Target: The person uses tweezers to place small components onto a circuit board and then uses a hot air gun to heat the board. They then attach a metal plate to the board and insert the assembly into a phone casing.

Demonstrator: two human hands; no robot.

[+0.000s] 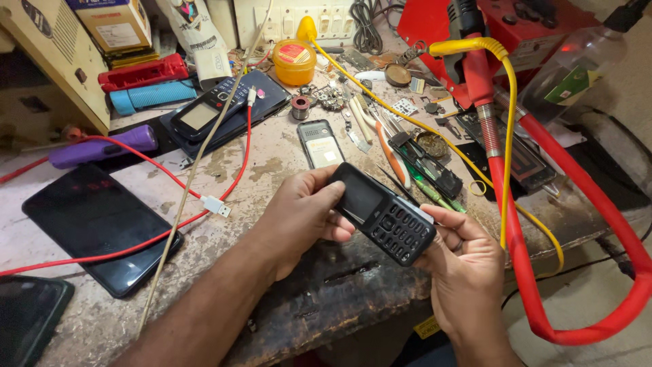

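A black keypad phone (380, 212) with a dark screen is held tilted over the front edge of the worn workbench (285, 299). My left hand (302, 214) grips its upper end, fingers curled around the screen part. Around the phone's lower end, by the keypad, my right hand (465, 261) is wrapped, thumb along the side edge. Both hands hold the same phone.
A grey keypad phone (320, 143) lies behind the hands. A large black smartphone (98, 228) lies at left, crossed by a red cable (204, 194) with a white plug (216, 205). Tweezers and screwdrivers (407, 153) lie at right. A thick red hose (543, 272) and a yellow cable (508, 136) hang at right.
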